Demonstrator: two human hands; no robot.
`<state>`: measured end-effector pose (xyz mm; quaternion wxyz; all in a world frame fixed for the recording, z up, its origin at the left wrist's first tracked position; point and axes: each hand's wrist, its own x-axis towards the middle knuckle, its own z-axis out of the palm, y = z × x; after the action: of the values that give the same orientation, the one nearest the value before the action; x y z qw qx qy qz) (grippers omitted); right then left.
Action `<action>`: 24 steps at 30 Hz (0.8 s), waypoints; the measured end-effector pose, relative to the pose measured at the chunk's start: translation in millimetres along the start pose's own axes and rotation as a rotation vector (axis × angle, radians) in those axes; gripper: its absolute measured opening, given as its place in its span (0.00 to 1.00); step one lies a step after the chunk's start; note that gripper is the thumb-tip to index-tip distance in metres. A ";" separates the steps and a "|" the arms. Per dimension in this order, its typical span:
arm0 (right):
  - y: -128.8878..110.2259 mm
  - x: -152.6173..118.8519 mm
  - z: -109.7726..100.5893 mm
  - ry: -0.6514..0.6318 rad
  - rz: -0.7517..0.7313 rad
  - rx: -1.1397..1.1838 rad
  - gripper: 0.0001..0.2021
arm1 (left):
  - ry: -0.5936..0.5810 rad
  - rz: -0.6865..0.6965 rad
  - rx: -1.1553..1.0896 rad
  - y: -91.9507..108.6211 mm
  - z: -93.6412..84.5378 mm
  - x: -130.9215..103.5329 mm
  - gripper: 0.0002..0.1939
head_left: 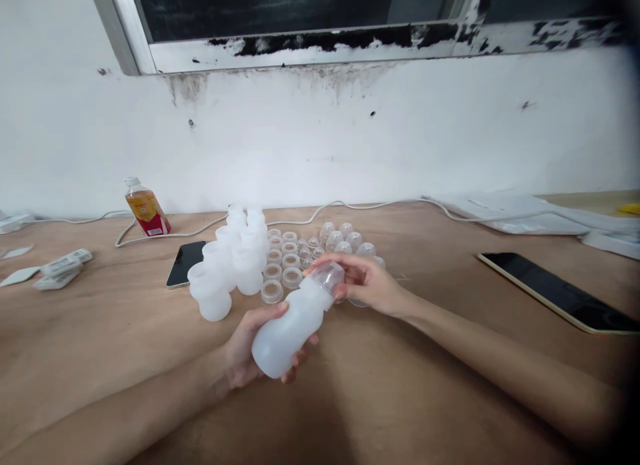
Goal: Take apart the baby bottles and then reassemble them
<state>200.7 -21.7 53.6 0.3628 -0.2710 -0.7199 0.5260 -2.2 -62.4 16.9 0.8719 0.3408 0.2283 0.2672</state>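
Observation:
My left hand (265, 345) is wrapped round the body of a milky white baby bottle (287, 335), which tilts with its top up to the right. Over that top sits a clear dome cap (329, 277), and the fingers of my right hand (363, 281) close round it. Behind the bottle, several open white bottle bodies (210, 295) stand in rows. Beside them lie rows of translucent collar rings (271, 291), small clear nipples (303, 246) and more clear dome caps (354, 240). My right hand hides some of the caps.
A dark phone (185, 263) lies behind the bottle rows, and a larger phone or tablet (557, 288) rests at the right. A drink bottle (147, 208) stands near the wall. A white cable (320, 211) runs along the back; plastic bags (505, 211) lie back right, small white packets (65, 268) left.

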 end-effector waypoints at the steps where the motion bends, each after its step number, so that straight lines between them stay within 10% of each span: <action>1: 0.3 0.2 0.2 -0.005 -0.004 0.006 0.16 | 0.003 0.005 0.002 -0.8 0.2 0.2 0.20; 13: 2.7 4.8 3.0 0.068 -0.030 -0.007 0.18 | 0.491 0.512 0.984 0.2 20.8 -4.7 0.14; 24: -9.3 6.1 15.8 0.178 -0.105 0.014 0.27 | 0.397 0.592 0.772 1.4 18.2 0.8 0.18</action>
<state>184.3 -28.7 61.0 0.4542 -0.2758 -0.6945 0.4851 8.6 -69.7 29.8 0.5100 0.6302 0.3648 0.4580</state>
